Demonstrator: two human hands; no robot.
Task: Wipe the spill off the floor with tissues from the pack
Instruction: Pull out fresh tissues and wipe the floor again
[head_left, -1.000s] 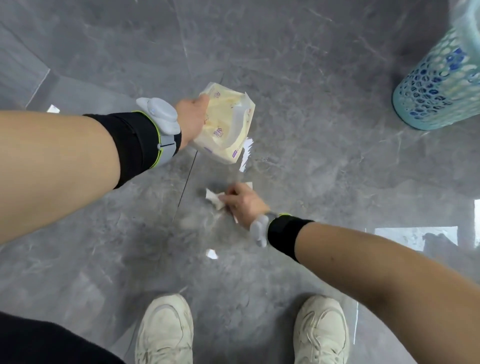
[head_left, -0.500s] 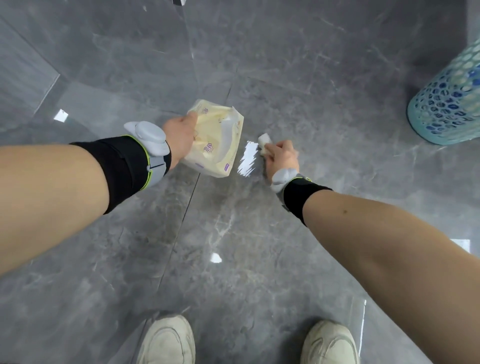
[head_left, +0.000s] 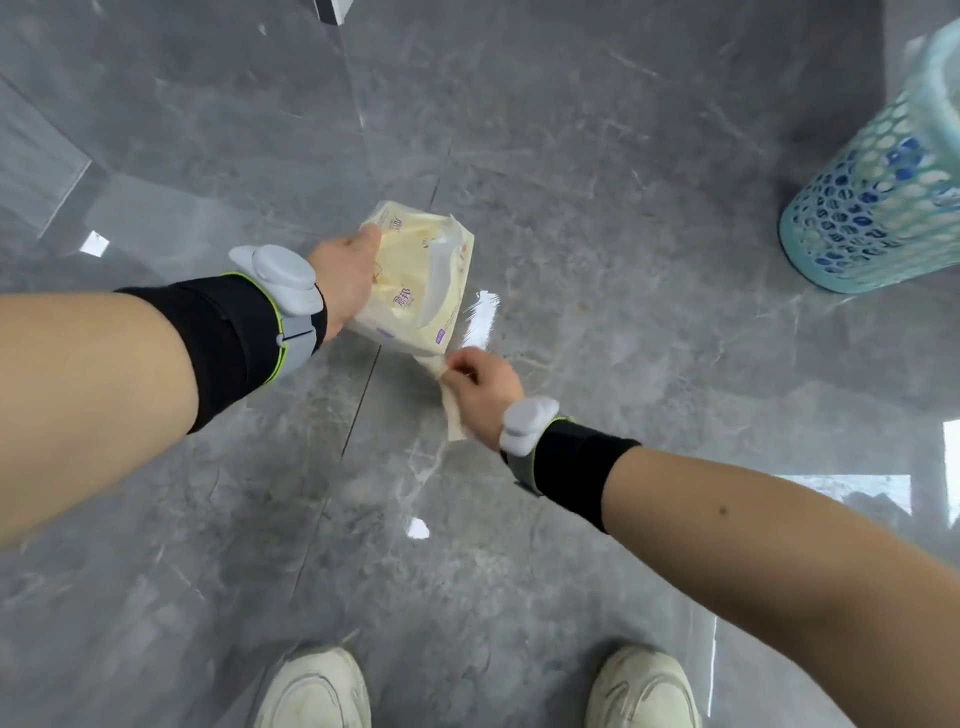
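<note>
Left hand fingers clamp soft yellow plastic tissue pack, bracing it; right hand fingers pinch pale crumpled tissue just below pack.

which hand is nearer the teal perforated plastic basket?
Right. The right hand is nearer, holding a tissue down-left of the basket; the left hand grips the yellow tissue pack farther left.

A teal basket is seen at two o'clock; white shoes at six.
</note>
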